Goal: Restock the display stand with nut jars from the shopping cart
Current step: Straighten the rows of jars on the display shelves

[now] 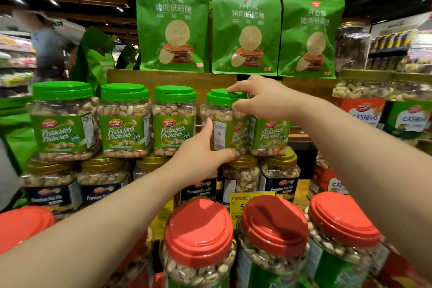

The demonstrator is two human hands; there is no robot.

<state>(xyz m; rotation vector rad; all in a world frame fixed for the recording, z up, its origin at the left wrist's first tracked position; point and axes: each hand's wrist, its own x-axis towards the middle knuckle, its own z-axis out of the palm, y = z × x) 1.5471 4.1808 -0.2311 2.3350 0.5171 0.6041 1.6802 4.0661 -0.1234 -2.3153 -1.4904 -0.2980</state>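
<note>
A green-lidded pistachio jar (pixel 225 121) stands fourth from the left in the display stand's (pixel 168 77) middle row, turned so its barcode side faces near, and it sits between the two hands. The left hand (pixel 201 154) cups its lower left side, thumb up along the jar's wall and fingers curled under its base. The right hand (pixel 259 98) comes from the right at lid height, with fingertips curled over the green lid (pixel 219 98) and the thumb pressed against the jar's shoulder just below. Five green-lidded pistachio jars show in this row, the fifth (pixel 268 135) just right of the held one and partly behind the right hand. Below sit gold-lidded Premium Nut Mix jars (pixel 279 175), nearest are red-lidded jars (pixel 198 236), and three green snack bags (pixel 245 28) stand in the far top row.
</note>
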